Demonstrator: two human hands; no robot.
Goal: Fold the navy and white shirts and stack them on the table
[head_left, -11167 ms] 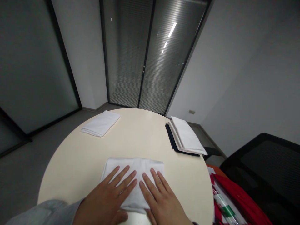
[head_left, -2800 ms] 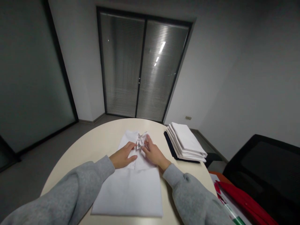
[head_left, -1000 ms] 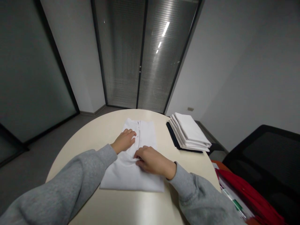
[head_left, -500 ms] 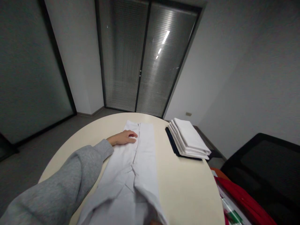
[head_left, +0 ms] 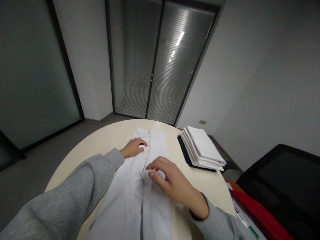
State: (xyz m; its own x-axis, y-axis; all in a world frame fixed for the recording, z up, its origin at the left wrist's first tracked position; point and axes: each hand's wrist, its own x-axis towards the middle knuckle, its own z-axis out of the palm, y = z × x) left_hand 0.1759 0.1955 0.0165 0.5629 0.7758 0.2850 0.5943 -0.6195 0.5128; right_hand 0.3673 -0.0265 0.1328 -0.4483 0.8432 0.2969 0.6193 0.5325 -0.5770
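A long white cloth (head_left: 130,196) lies lengthwise on the round table, its two side edges folded in to meet along a line down the middle. Small creases show near that line; whether it is a garment I cannot tell. On its far left part rests my left hand (head_left: 134,147), fingers loosely bent and thumb apart, holding nothing. My right hand (head_left: 172,180) is over the right half of the cloth, just nearer to me, with thumb and fingers apart and nothing in them. Whether its fingertips touch the fabric is unclear.
A stack of folded white cloths (head_left: 202,145) sits on a dark folded piece (head_left: 184,150) at the table's (head_left: 100,138) right edge. Beyond that edge stand a black mesh chair (head_left: 282,180) and red fabric (head_left: 257,206). A glass door with blinds (head_left: 160,66) lies behind.
My right hand has come up from the bottom edge to above the cloth's middle. The raised near right flap now lies flat. My left hand has stayed in place on the cloth.
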